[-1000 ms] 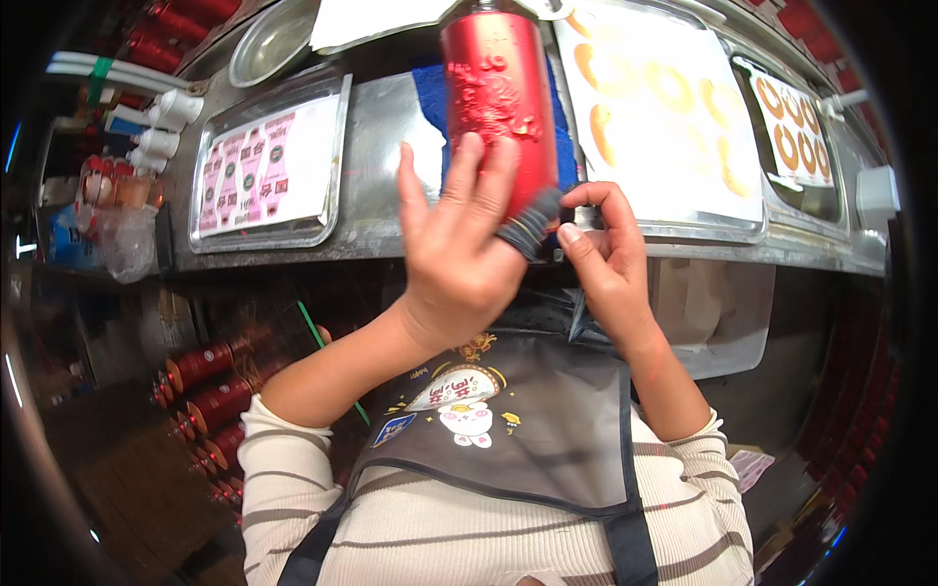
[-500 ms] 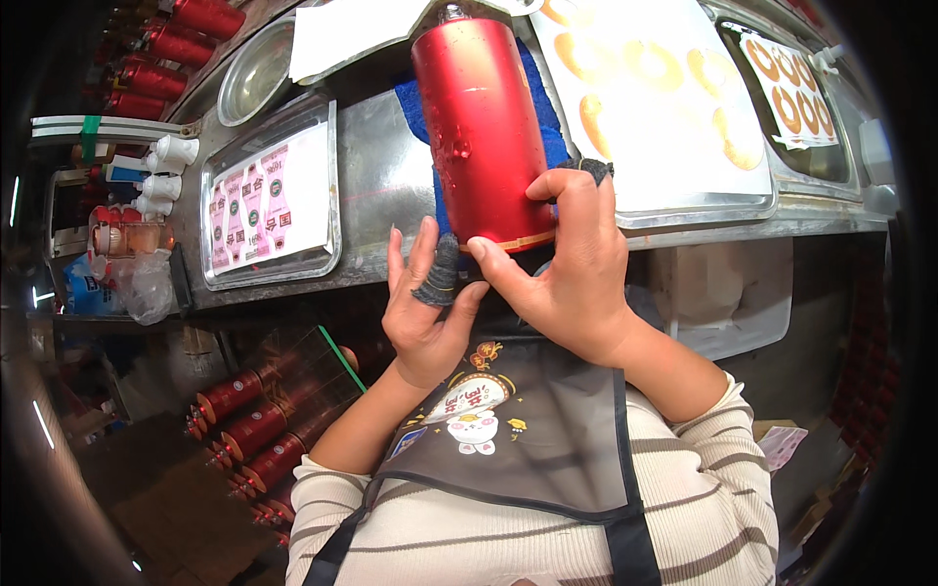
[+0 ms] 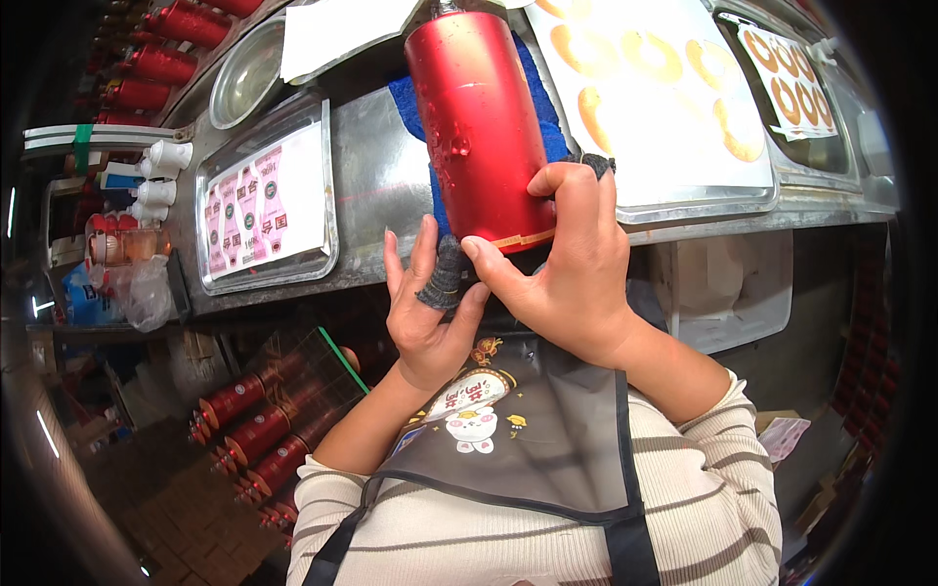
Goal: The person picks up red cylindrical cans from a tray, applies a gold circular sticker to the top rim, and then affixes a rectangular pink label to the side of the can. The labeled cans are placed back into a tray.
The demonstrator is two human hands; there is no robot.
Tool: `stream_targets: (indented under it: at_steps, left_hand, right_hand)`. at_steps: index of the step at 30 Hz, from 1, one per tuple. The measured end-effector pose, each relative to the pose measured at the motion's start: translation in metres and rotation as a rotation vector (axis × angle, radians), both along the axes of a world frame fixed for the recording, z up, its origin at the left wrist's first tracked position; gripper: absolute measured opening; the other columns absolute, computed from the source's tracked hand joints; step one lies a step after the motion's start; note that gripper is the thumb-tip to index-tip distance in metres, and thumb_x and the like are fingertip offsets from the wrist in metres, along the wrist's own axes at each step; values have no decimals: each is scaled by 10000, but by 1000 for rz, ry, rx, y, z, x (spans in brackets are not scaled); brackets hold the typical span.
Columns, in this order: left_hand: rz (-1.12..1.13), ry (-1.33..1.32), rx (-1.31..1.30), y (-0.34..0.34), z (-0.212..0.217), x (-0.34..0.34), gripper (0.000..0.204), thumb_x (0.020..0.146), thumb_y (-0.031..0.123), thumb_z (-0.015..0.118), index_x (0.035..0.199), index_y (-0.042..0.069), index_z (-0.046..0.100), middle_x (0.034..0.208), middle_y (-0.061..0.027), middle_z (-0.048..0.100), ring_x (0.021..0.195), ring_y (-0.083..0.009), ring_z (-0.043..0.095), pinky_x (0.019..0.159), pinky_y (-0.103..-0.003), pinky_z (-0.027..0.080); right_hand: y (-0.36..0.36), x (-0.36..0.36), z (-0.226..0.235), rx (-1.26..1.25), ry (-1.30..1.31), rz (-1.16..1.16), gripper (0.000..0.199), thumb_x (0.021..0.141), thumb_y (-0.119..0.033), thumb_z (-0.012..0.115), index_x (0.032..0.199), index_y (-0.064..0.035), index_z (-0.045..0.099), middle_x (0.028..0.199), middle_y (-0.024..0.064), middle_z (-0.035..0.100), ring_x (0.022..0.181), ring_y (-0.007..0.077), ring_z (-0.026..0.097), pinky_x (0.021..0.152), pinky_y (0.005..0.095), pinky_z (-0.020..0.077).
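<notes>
A glossy red bottle (image 3: 479,127) with water drops on it lies on a blue cloth (image 3: 408,105), its gold-banded base toward me and its neck pointing away. My right hand (image 3: 581,273) grips the base end, thumb on the rim and bent index finger against the right side. Just left of the base is my left hand (image 3: 425,317), its fingers stretched out and apart, one fingertip close to the rim. Whether that fingertip touches the bottle I cannot tell. Dark wrappings cover a finger on each hand.
Left of the bottle, a metal tray (image 3: 329,210) holds pink labels (image 3: 246,210) on a white sheet. Gold ring-shaped labels (image 3: 650,57) lie on a white sheet at right. Also around are a metal bowl (image 3: 223,93), white spools (image 3: 156,181) and more red bottles (image 3: 234,396) below.
The view has shifted slightly. My right thumb has slid a little left along the base rim; otherwise the hands and bottle hold nearly the same pose.
</notes>
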State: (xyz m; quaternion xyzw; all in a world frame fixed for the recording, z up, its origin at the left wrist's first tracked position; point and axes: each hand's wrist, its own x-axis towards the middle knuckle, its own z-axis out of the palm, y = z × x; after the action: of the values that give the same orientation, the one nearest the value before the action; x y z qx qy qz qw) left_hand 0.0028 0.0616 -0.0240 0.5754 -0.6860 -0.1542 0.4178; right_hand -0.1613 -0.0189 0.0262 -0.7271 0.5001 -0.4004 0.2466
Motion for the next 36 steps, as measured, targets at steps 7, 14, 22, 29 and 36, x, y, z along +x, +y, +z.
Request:
stream_targets:
  at_steps: [7, 14, 22, 29, 36]
  left_hand:
    - [-38, -100, -51, -4, 3, 4, 348, 805, 81, 796, 1129, -22, 719, 1446, -294, 516, 1230, -370, 622, 1153, -674, 182]
    - [-58, -181, -84, -9, 11, 3, 379, 789, 64, 799, 1143, -36, 708, 1450, -300, 509, 1244, -382, 611, 1147, -676, 193]
    - [-76, -253, -95, -12, 17, -1, 411, 769, 46, 801, 1152, -58, 692, 1461, -318, 486, 1247, -422, 599, 1133, -686, 205]
    - [-96, -325, -102, -18, 33, -7, 420, 715, 60, 819, 1107, -40, 707, 1454, -336, 480, 1248, -468, 583, 1122, -692, 211]
    - [-180, -516, -165, -37, 62, -11, 281, 710, 146, 821, 951, 32, 731, 1420, -311, 526, 1283, -493, 542, 1103, -716, 231]
  right_hand:
    - [1, -1, 1, 2, 4, 30, 548, 762, -256, 821, 1114, -15, 478, 1006, 131, 521, 865, 291, 546, 646, 381, 497]
    - [-1, -3, -6, -55, -50, 41, 478, 772, -230, 775, 1105, -13, 508, 995, 107, 536, 843, 293, 533, 552, 383, 490]
    - [0, -8, -7, -30, -74, 58, 449, 795, -213, 760, 1114, -16, 512, 998, 117, 539, 860, 301, 549, 560, 385, 499]
    - [-1, -13, -12, -31, -141, 102, 378, 847, -146, 698, 1143, 0, 513, 1030, 127, 554, 875, 316, 557, 577, 400, 514]
    - [-1, -27, -14, 244, -388, 188, 240, 908, -20, 592, 1146, -3, 566, 1045, 129, 560, 864, 251, 575, 678, 304, 511]
